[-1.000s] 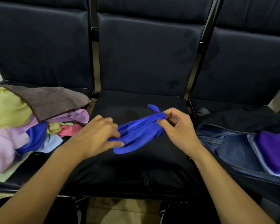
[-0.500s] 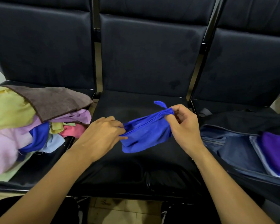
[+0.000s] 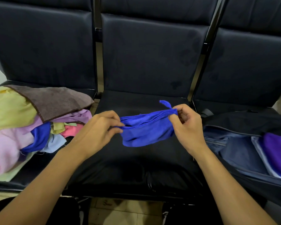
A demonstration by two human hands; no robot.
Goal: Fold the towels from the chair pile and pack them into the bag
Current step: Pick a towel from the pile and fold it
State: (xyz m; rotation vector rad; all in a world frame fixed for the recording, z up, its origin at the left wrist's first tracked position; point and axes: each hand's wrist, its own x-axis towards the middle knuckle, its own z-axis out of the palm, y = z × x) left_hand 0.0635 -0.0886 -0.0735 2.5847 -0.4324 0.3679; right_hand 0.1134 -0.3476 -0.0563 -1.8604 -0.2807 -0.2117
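Hands meet over the middle seat (image 3: 136, 168): our left hand (image 3: 96, 132) and right hand (image 3: 187, 127) fingers pinch the blue towel (image 3: 146, 129) taut between towel pile (image 3: 23, 124), left, and bag (image 3: 250, 143), right.

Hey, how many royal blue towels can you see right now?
2: one royal blue towel held between both hands above the middle seat, another in the pile on the left chair. More may be buried.
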